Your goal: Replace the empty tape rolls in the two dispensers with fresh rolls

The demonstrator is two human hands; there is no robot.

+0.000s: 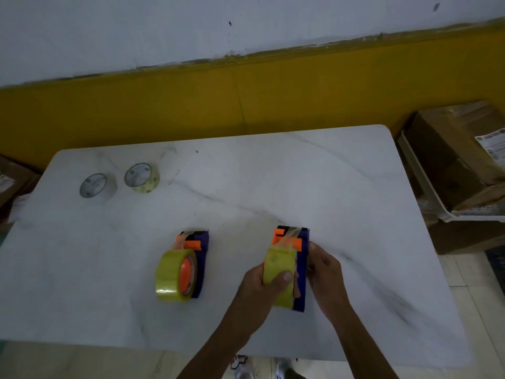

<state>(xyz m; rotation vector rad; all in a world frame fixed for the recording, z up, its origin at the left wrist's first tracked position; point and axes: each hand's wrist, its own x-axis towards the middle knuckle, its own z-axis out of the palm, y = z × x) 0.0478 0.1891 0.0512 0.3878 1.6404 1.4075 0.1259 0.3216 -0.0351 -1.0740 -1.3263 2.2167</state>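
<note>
Two blue and orange tape dispensers lie on the white marble table (273,173). The left dispenser (200,266) carries a full yellowish roll (170,274) and nobody touches it. My left hand (259,285) wraps around the yellowish roll (278,266) on the right dispenser (302,269), thumb on top. Against that dispenser's blue right side presses my right hand (325,272). A clear strip of tape runs from each roll to the front of its dispenser. Two nearly bare rolls, a whitish one (94,186) and a pale yellow one (142,177), lie at the far left.
Cardboard boxes (459,157) in a white tray (426,192) stand on the floor right of the table. Another box (13,179) sits at the left edge. A yellow and white wall runs behind the table.
</note>
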